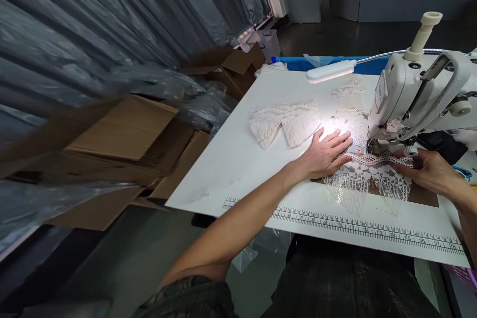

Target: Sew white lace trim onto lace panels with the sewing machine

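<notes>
A white lace piece [352, 186] with scalloped ends lies at the front of a white sewing machine [400, 89], its dotted upper edge just below the needle area. My left hand [328, 151] rests flat on the lace's left end, fingers spread. At the right end, my right hand [428, 171] has its thumb and fingers closed on the lace edge. Behind my left hand, more lace [354, 126] lies under bright lamp light. Another lace piece [285, 121] is spread further left on the white table [231, 159].
A lamp [331, 71] on a flexible arm hangs over the table. A printed ruler [354, 226] runs along the front edge. Open cardboard boxes [122, 126] and plastic sheeting stand left of the table. Dark fabric [441, 146] lies right of the machine head.
</notes>
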Motion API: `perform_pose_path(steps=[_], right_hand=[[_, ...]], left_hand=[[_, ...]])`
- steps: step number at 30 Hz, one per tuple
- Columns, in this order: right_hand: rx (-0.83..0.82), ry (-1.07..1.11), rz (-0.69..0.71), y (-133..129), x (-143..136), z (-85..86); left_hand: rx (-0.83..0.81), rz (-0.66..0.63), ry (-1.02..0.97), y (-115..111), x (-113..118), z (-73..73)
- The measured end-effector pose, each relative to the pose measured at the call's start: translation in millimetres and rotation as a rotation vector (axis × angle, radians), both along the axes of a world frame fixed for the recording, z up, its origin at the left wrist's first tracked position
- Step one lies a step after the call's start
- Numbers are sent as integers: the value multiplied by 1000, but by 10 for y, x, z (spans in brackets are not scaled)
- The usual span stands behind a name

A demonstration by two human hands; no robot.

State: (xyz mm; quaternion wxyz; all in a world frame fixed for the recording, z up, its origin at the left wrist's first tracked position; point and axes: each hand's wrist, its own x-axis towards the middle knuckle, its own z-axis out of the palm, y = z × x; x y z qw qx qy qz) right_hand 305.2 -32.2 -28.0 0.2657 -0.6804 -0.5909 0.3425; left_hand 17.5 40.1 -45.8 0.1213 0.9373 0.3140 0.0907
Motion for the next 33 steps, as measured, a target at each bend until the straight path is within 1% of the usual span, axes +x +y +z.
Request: perform_pose_path(steps=[2, 4, 5, 6, 7, 8, 10, 11, 12, 13, 14, 17, 20, 24, 26, 28, 30, 33], right_hand=[[-27, 81, 12, -21, -40, 6], [-58, 214, 7, -54, -139, 36], [-81, 285, -5, -72, -212, 59], [-117, 343, -20, -89, -299, 87], [-148, 401, -33, -104, -394, 117], [-183, 467, -32, -115, -492, 147], [-200, 586, -7, -122, -666, 195], [-197, 615, 16, -118, -729, 209], [-189, 610, 46, -110, -768, 215], [-172, 571, 71, -101, -782, 212], [-147, 494, 92, -91, -771, 203], [-40, 144, 131, -80, -639, 156], [73, -148, 189, -120, -509, 104], [343, -303, 367, -215, -507, -10], [446, -425, 412, -244, -533, -93], [507, -581, 414, -248, -540, -175], [540, -676, 423, -233, -525, -240], [557, -664, 425, -203, -487, -301]], left_hand=[[-17, 52, -59, -18, -15, 37], [-32, 143, -207, -62, -41, 95], [-73, 197, -302, -91, -56, 130], [-162, 240, -392, -123, -70, 166], [-302, 259, -467, -156, -80, 202], [-482, 249, -522, -191, -85, 233], [-851, 181, -574, -260, -76, 276], [-985, 151, -577, -294, -62, 286], [-1062, 147, -576, -326, -44, 288], [-1084, 167, -572, -354, -25, 284], [-1068, 198, -569, -378, -6, 274], [-945, 261, -566, -421, 29, 232], [-868, 269, -557, -427, 33, 200], [-797, 291, -557, -426, 29, 193], [-747, 324, -551, -425, 24, 200], [-715, 338, -534, -418, 10, 210], [-718, 321, -499, -403, -12, 220], [-757, 306, -445, -374, -40, 230]])
